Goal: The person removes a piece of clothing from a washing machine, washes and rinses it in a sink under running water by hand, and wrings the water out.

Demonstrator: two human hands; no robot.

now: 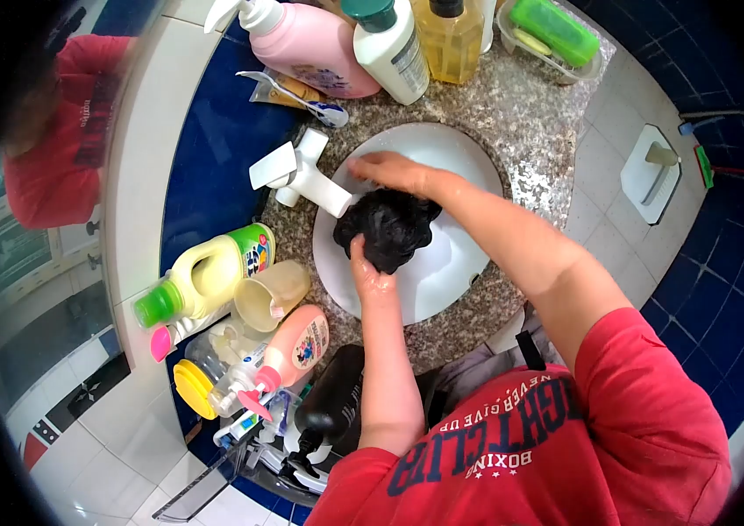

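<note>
A bunched, wet-looking black cloth [385, 226] is held over the white sink basin [468, 254], close under the spout of the white faucet [319, 186]. My left hand [372, 267] grips the cloth from its near side, with the thumb showing against it. Just beyond the cloth, my right hand [394, 173] reaches over the basin toward the faucet, its fingers stretched out and nothing visible in them. Part of the cloth lies beneath my right wrist.
Bottles, including a pink pump bottle [315, 48], stand behind the basin. A yellow detergent bottle [214, 272], a cup [271, 294] and a black bottle [332, 394] are at the left. A toothbrush [323, 111] lies behind the faucet. A plastic box [587, 72] sits at the counter's far right.
</note>
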